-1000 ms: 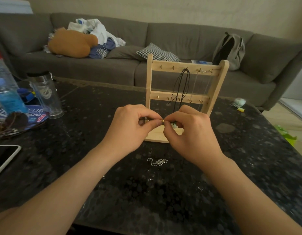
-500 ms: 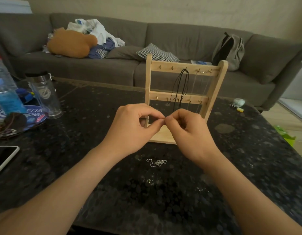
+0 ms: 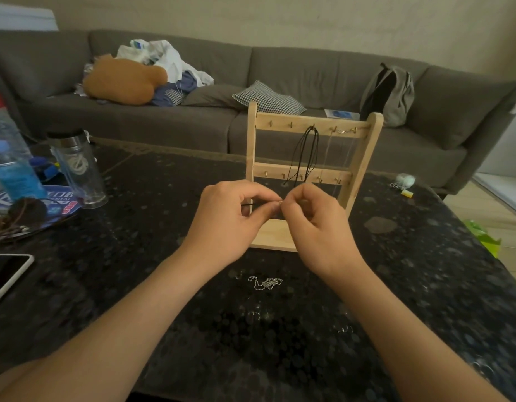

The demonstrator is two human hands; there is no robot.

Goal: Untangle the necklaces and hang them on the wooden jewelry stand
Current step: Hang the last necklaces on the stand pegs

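The wooden jewelry stand [image 3: 367, 158] stands on the dark table, with two rows of small hooks. A black cord necklace [image 3: 304, 152] hangs from its top bar, and thin pale chains [image 3: 342, 132] hang further right. My left hand [image 3: 230, 219] and my right hand [image 3: 317, 224] meet in front of the stand's base. Both pinch the ends of a thin black cord [image 3: 248, 204], fingertips touching at a small metal clasp. A silver chain necklace [image 3: 265, 283] lies in a loose heap on the table just below my hands.
A clear tumbler [image 3: 77, 166], a blue bottle [image 3: 13, 166] and a plate [image 3: 56, 195] stand at the left. A phone [image 3: 7, 274] lies near the left edge. A small keyring [image 3: 403, 182] sits at the far right. A grey sofa [image 3: 193, 120] runs behind the table.
My hands stay together in front of the stand, fingertips working closer on the cord's clasp. The view has shifted slightly. The silver chain has not moved.
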